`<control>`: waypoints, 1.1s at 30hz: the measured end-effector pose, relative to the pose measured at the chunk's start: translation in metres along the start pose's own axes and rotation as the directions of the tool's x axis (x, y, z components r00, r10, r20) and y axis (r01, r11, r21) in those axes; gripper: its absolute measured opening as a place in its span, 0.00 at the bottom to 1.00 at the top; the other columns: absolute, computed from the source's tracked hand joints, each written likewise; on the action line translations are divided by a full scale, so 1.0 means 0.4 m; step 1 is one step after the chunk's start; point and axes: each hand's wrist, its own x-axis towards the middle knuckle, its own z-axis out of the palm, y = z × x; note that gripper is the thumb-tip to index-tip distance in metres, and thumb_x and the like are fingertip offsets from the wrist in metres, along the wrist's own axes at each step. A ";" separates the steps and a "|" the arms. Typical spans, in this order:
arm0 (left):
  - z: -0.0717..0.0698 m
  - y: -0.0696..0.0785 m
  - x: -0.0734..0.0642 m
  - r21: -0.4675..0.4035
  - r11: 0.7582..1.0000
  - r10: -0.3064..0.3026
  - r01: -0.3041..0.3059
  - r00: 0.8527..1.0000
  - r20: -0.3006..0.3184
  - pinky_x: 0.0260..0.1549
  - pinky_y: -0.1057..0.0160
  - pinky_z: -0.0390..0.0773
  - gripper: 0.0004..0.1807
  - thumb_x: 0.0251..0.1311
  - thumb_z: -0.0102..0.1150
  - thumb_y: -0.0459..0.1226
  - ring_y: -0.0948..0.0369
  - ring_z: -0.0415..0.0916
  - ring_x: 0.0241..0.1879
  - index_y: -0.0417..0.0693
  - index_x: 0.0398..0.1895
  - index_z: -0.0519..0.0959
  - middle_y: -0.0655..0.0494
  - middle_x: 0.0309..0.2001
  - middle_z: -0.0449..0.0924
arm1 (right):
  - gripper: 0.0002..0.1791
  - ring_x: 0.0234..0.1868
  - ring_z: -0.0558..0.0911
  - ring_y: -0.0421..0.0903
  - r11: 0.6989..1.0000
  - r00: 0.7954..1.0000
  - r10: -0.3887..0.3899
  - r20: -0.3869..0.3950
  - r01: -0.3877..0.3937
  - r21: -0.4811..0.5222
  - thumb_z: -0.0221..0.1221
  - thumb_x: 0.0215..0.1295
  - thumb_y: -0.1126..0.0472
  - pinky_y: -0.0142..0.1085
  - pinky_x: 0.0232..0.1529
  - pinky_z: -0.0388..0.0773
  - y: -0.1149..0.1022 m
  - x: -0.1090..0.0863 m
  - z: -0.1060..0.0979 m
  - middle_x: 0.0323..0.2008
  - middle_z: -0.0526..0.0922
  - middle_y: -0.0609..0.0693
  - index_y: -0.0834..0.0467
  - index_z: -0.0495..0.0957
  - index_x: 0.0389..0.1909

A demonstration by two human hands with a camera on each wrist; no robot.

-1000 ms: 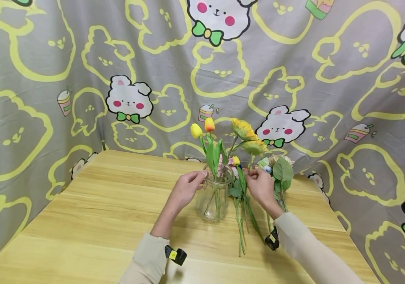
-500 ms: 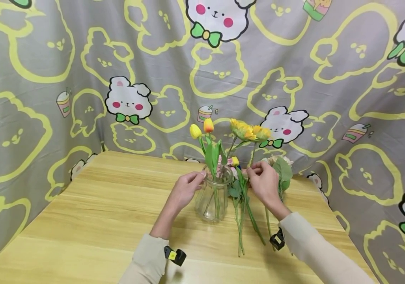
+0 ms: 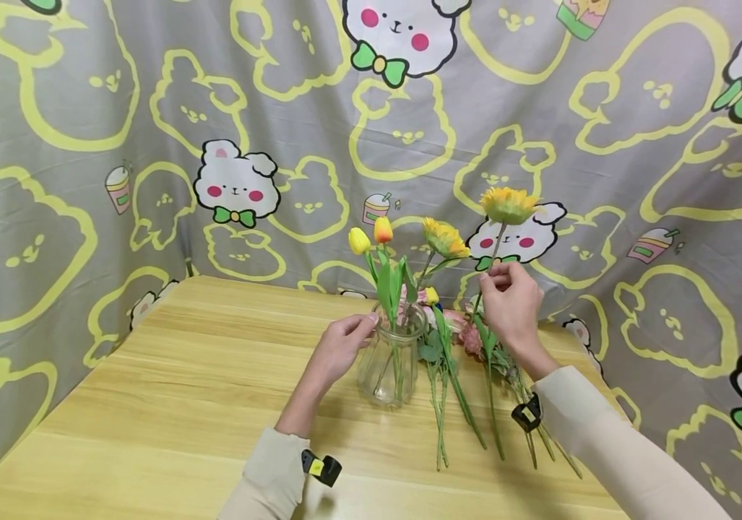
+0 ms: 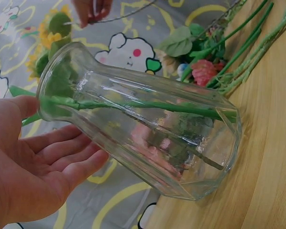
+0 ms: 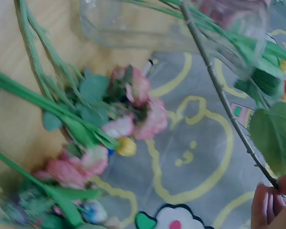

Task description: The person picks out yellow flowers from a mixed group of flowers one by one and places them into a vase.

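Observation:
A clear glass vase (image 3: 371, 375) stands upright on the wooden table, holding a yellow tulip (image 3: 358, 240), an orange tulip (image 3: 383, 229) and a sunflower (image 3: 445, 238). My left hand (image 3: 342, 345) is at its neck, thumb at the rim. In the left wrist view the fingers (image 4: 71, 157) lie extended along the glass (image 4: 133, 124). To the right, my right hand (image 3: 514, 300) pinches the stem of another sunflower (image 3: 508, 206), held upright with its bloom above the hand. In the right wrist view the brown stem (image 5: 214, 81) runs from the fingertips across the vase.
Several loose artificial flowers lie right of the vase, their green stems (image 3: 462, 404) pointing toward the front edge. Pink blooms (image 5: 152, 119) and a yellow bud (image 5: 126, 146) are among them. A patterned grey curtain (image 3: 318, 123) hangs behind the wooden table (image 3: 182, 404).
My right hand has moved right and up with the sunflower, drawing its bloom away from the one in the vase. My left hand and the vase have stayed put.

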 end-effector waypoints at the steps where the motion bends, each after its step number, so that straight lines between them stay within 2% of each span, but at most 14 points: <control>1: 0.000 0.000 0.000 0.001 1.000 -0.001 0.001 1.000 0.002 0.60 0.55 0.83 0.29 0.73 0.50 0.58 0.51 0.80 0.59 0.46 0.59 0.82 0.49 0.59 0.82 | 0.09 0.33 0.83 0.55 1.000 1.000 -0.009 -0.005 0.009 0.002 0.61 0.68 0.64 0.44 0.50 0.75 -0.006 0.008 -0.006 0.33 0.87 0.63 0.66 0.81 0.41; 3: 0.000 -0.001 0.000 0.001 1.000 -0.004 0.004 1.000 0.004 0.60 0.55 0.83 0.29 0.74 0.50 0.58 0.51 0.80 0.59 0.46 0.60 0.82 0.49 0.59 0.82 | 0.09 0.31 0.82 0.49 1.000 1.000 -0.024 -0.006 0.024 -0.006 0.62 0.68 0.62 0.44 0.51 0.74 -0.020 0.022 -0.017 0.33 0.87 0.62 0.66 0.81 0.41; 6: 0.000 -0.003 0.001 0.004 1.000 -0.008 0.008 1.000 -0.001 0.60 0.55 0.83 0.29 0.74 0.50 0.58 0.51 0.81 0.58 0.46 0.59 0.82 0.49 0.58 0.83 | 0.11 0.26 0.82 0.37 1.000 0.999 -0.019 0.033 0.020 -0.008 0.61 0.70 0.59 0.38 0.48 0.77 -0.046 0.040 -0.033 0.34 0.89 0.60 0.63 0.82 0.43; 7: 0.000 -0.003 0.001 0.004 1.000 -0.009 0.009 1.000 -0.003 0.60 0.55 0.83 0.28 0.74 0.50 0.58 0.51 0.81 0.58 0.46 0.59 0.82 0.49 0.58 0.83 | 0.11 0.24 0.81 0.33 1.000 0.998 -0.017 0.053 0.017 -0.006 0.61 0.70 0.58 0.34 0.46 0.79 -0.054 0.045 -0.037 0.34 0.89 0.60 0.62 0.81 0.43; 9: 0.000 -0.004 0.002 0.005 1.000 -0.010 0.010 1.000 -0.005 0.60 0.55 0.83 0.29 0.74 0.50 0.58 0.51 0.81 0.58 0.46 0.59 0.82 0.49 0.58 0.83 | 0.12 0.21 0.81 0.30 1.000 0.996 -0.007 0.093 0.005 0.017 0.60 0.71 0.56 0.27 0.36 0.82 -0.071 0.053 -0.045 0.36 0.89 0.60 0.62 0.81 0.45; 12: 0.001 -0.003 0.003 0.004 1.000 -0.010 0.010 1.000 0.000 0.60 0.55 0.83 0.29 0.73 0.50 0.58 0.51 0.80 0.59 0.45 0.59 0.82 0.49 0.58 0.82 | 0.12 0.20 0.85 0.35 0.999 0.991 -0.006 0.135 -0.001 0.051 0.60 0.72 0.56 0.28 0.22 0.84 -0.092 0.062 -0.052 0.36 0.90 0.61 0.61 0.80 0.46; 16: 0.003 -0.004 0.002 -0.002 1.000 -0.006 0.006 1.000 0.001 0.60 0.55 0.83 0.29 0.73 0.50 0.58 0.51 0.80 0.59 0.45 0.59 0.82 0.49 0.59 0.82 | 0.12 0.23 0.87 0.40 0.999 0.987 -0.018 0.161 0.011 0.049 0.59 0.73 0.55 0.26 0.24 0.83 -0.117 0.070 -0.053 0.34 0.90 0.59 0.60 0.80 0.45; 23: 0.003 -0.003 0.000 -0.010 1.000 -0.005 0.006 1.000 0.008 0.60 0.56 0.83 0.29 0.73 0.50 0.58 0.51 0.80 0.59 0.45 0.59 0.82 0.49 0.59 0.82 | 0.10 0.19 0.84 0.33 0.990 0.989 -0.049 0.140 0.029 0.139 0.59 0.71 0.58 0.28 0.24 0.85 -0.169 0.084 -0.063 0.36 0.89 0.63 0.61 0.79 0.45; 29: -0.001 0.000 0.001 0.012 1.000 -0.009 0.010 1.000 -0.015 0.59 0.55 0.83 0.28 0.73 0.50 0.58 0.52 0.81 0.57 0.47 0.58 0.83 0.49 0.56 0.83 | 0.09 0.21 0.85 0.35 0.984 0.988 -0.088 0.126 0.066 0.165 0.59 0.71 0.57 0.28 0.24 0.85 -0.212 0.098 -0.075 0.34 0.90 0.60 0.59 0.78 0.44; 33: -0.001 0.001 0.001 0.014 1.000 -0.012 0.012 1.000 -0.012 0.60 0.54 0.83 0.28 0.73 0.50 0.59 0.52 0.81 0.57 0.47 0.58 0.83 0.49 0.56 0.83 | 0.11 0.24 0.87 0.36 0.982 0.985 -0.076 0.156 0.047 0.182 0.60 0.71 0.55 0.28 0.25 0.84 -0.231 0.103 -0.080 0.34 0.90 0.58 0.58 0.78 0.45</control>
